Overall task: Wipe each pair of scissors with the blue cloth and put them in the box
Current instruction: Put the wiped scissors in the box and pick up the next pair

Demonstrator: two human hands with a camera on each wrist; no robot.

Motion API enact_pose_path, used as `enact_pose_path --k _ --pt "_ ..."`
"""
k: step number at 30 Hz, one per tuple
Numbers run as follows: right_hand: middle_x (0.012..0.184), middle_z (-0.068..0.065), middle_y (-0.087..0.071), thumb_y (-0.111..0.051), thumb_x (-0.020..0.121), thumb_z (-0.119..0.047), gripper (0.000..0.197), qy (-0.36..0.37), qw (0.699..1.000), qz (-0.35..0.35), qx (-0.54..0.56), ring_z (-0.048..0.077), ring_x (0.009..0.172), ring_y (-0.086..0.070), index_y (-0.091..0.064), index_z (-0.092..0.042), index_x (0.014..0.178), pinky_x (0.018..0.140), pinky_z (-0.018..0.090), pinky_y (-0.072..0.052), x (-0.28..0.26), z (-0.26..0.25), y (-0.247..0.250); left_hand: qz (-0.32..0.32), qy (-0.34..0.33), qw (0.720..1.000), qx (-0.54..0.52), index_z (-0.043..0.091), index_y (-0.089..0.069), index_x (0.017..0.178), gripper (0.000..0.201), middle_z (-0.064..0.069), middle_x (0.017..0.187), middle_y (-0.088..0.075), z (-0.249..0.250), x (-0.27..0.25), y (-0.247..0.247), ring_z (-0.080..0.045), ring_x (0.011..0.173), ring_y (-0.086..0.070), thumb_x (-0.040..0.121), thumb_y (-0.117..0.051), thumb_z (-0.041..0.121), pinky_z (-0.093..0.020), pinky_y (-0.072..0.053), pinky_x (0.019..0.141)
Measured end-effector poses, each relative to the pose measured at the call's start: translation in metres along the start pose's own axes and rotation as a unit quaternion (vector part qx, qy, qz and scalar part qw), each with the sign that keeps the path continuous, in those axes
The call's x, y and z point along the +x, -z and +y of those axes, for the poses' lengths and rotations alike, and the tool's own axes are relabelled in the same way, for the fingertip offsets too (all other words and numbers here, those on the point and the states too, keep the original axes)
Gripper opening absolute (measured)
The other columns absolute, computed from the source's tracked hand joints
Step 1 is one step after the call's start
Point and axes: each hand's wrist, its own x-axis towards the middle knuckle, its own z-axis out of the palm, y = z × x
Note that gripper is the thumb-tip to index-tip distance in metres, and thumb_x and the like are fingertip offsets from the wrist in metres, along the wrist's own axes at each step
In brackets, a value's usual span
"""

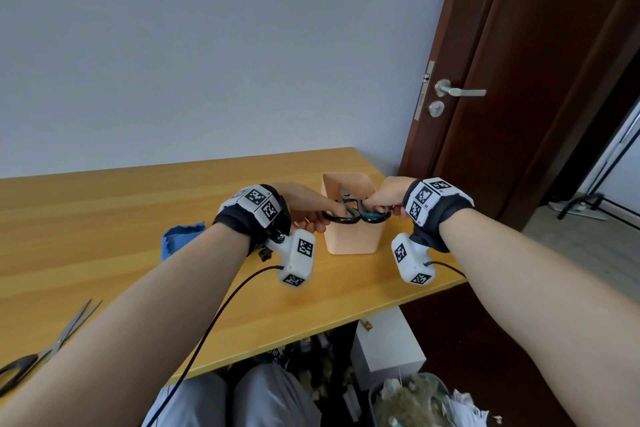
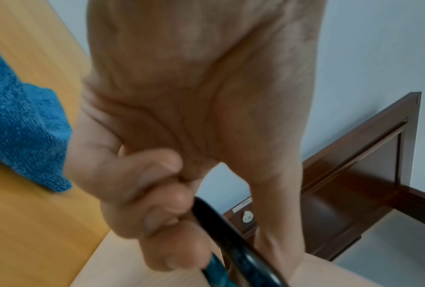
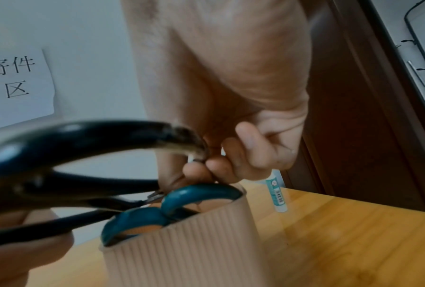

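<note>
Both hands, L hand (image 1: 309,208) & R hand (image 1: 384,196), grip black scissors (image 1: 341,215) over box (image 1: 353,239), seemingly.

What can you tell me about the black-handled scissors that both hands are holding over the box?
The black scissors have large glossy black loop handles, slightly worn near one end, joined to dark metal. They are held roughly level above the open top of the ribbed beige box. The left hand grips one loop and the right hand pinches the other end. Just below them, teal-handled scissors already stand in the box. Their blades are largely hidden, so I cannot tell whether they are closed.
</note>
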Motion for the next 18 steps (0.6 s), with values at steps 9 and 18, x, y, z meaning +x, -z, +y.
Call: enact_pose_path --k 9,18 --pt "0.066 0.005 -0.048 -0.055 0.100 -0.027 0.034 -0.024 0.992 0.039 0.119 0.005 0.020 -0.039 -0.048 -0.008 0.073 0.027 0.013 -0.028 -0.003 0.001 -0.003 0.060 0.006 0.994 -0.093 0.013 -0.053 0.080 0.045 0.001 0.065 -0.054 -0.004 0.006 -0.001 -0.011 0.050 -0.045 0.094 -0.061 0.055 -0.017 -0.038 0.041" --pt "0.126 0.014 -0.056 -0.056 0.095 -0.037 0.034 -0.015 0.973 0.227 -0.025 0.029 0.101 -0.059 -0.057 -0.007 0.110 0.077 0.033 -0.039 -0.006 -0.014 0.000 0.115 -0.041 0.982 -0.144 0.009 -0.061 0.101 0.042 -0.002 0.073 -0.061 -0.013 -0.009 0.004 -0.012 0.057 -0.052 0.097 -0.059 0.050 -0.020 -0.045 0.047"
